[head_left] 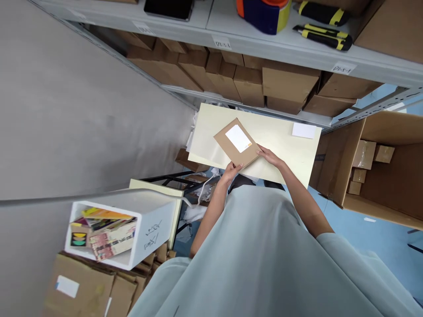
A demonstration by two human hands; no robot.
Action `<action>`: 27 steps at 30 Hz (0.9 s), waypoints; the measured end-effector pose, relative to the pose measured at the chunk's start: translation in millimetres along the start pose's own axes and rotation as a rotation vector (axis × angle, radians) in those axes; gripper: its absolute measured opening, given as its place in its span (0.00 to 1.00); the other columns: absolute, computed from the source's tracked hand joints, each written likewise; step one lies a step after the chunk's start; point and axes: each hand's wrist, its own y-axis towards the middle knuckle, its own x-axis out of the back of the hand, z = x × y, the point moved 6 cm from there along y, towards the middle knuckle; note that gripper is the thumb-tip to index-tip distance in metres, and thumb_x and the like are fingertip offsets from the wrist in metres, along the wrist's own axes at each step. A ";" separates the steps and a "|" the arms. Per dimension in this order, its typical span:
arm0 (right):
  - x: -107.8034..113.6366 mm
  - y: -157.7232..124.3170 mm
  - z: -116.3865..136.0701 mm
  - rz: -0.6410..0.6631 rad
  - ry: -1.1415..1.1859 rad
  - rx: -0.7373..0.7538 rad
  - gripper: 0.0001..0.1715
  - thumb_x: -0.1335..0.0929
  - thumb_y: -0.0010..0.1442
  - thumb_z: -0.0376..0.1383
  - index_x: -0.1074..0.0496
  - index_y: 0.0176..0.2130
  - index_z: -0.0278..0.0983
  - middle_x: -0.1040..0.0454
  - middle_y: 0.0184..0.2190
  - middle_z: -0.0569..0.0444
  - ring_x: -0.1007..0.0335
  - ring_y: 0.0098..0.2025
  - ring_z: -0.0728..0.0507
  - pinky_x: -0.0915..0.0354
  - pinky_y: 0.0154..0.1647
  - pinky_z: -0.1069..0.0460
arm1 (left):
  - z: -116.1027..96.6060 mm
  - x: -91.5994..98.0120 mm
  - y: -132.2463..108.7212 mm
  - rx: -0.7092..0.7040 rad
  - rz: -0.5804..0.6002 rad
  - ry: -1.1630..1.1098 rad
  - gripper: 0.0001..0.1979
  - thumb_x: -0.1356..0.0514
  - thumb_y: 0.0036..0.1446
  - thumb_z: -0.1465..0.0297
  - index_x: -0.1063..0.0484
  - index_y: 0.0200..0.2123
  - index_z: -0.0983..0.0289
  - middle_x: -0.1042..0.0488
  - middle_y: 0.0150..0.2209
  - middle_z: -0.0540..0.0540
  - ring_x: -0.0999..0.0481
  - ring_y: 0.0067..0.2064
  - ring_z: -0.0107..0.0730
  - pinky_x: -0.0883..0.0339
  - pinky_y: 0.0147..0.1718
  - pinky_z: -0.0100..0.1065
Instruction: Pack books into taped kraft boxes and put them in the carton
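A flat brown cardboard box [228, 140] is held tilted above the pale yellow table [280, 154]. On its upper face sits a white label [238, 138] with a small orange mark near one corner. My left hand [231, 171] pinches the box at its near corner, thumb on top. With its fingers along the right corner, my right hand [268, 155] grips the same box. The undersides of the fingers are hidden beneath the cardboard.
Shelves of brown cartons [191, 66] rise behind the table. Utility knives [324, 35] and a tape dispenser [264, 15] lie on the upper shelf. White paper [303, 130] rests at the table's right. A large open carton [390, 176] stands right; a white foam box [155, 224] stands left.
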 end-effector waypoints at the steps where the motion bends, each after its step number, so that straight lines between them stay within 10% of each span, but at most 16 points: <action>1: -0.4 0.4 2.4 0.016 0.004 -0.004 0.47 0.29 0.68 0.59 0.34 0.75 0.42 0.31 0.75 0.51 0.38 0.78 0.38 0.50 0.82 0.35 | -2.6 1.9 0.3 0.013 0.013 0.008 0.34 0.24 0.49 0.51 0.24 0.53 0.65 0.16 0.56 0.68 0.18 0.61 0.51 0.29 0.66 0.54; 12: -20.5 -23.5 -12.2 -0.373 -0.089 -0.075 0.45 0.32 0.69 0.61 0.30 0.72 0.39 0.30 0.73 0.45 0.35 0.75 0.35 0.44 0.80 0.37 | -19.7 15.1 3.6 0.174 0.241 -0.056 0.40 0.16 0.38 0.58 0.24 0.53 0.64 0.15 0.53 0.67 0.18 0.62 0.54 0.31 0.68 0.57; 21: -21.3 -32.4 13.3 -0.308 0.012 -0.100 0.37 0.27 0.65 0.57 0.22 0.64 0.41 0.24 0.69 0.48 0.31 0.72 0.34 0.43 0.79 0.37 | -45.7 33.1 16.7 0.328 0.695 0.341 0.26 0.19 0.44 0.50 0.19 0.33 0.65 0.15 0.32 0.64 0.13 0.38 0.55 0.19 0.46 0.55; 27: -41.6 -58.7 -7.7 -0.786 0.159 -0.414 0.45 0.27 0.65 0.57 0.30 0.71 0.36 0.34 0.75 0.37 0.30 0.72 0.31 0.34 0.74 0.35 | -129.2 41.8 89.9 0.014 0.529 0.378 0.18 0.31 0.61 0.52 0.17 0.45 0.59 0.13 0.49 0.63 0.15 0.55 0.56 0.25 0.60 0.54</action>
